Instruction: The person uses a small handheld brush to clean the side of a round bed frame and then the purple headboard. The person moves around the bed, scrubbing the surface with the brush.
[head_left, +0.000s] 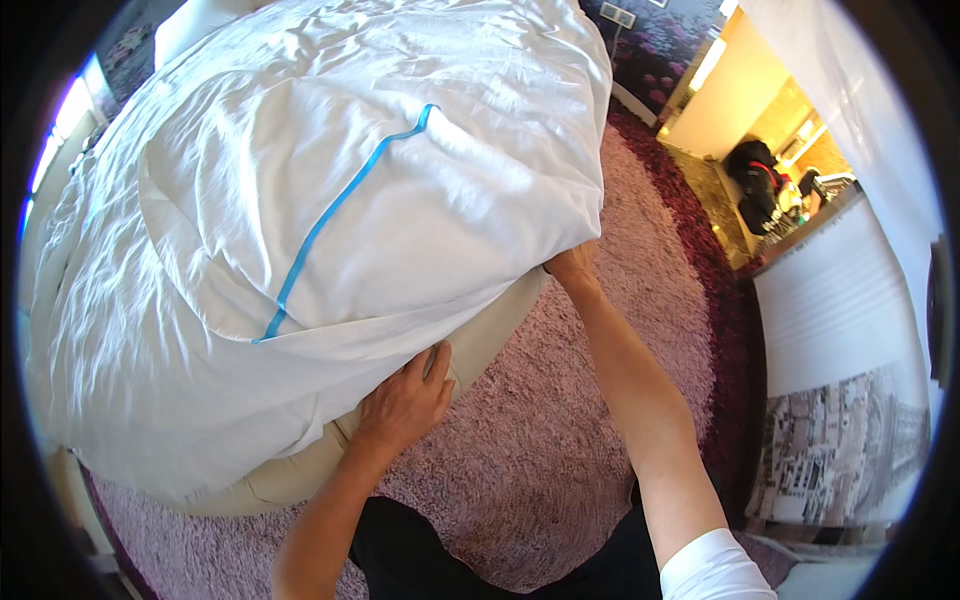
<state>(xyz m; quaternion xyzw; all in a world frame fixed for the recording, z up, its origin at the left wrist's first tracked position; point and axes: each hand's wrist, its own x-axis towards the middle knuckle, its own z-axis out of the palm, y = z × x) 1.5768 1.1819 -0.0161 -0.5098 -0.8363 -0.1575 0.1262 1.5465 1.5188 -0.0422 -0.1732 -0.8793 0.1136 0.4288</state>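
Observation:
A white bed sheet (450, 217) with wrinkles covers a large rounded bed in front of me. Across its folded part runs a narrow blue stripe (330, 210). Below the cloth's edge shows the beige padded bed base (495, 330). My left hand (409, 397) rests against the sheet's lower edge and the base, its fingertips partly at the cloth; its grip is unclear. At the bed's right corner, my right hand (576, 264) reaches under the sheet's edge. The fingers of that hand are hidden by the cloth.
A pink shag rug (540, 420) with a dark red border (675, 202) lies around the bed. White panels with a printed city picture (840, 450) stand at right. Beyond the rug, a dark bag (754, 184) lies in a lit doorway. A wall socket (617, 15) is at the top.

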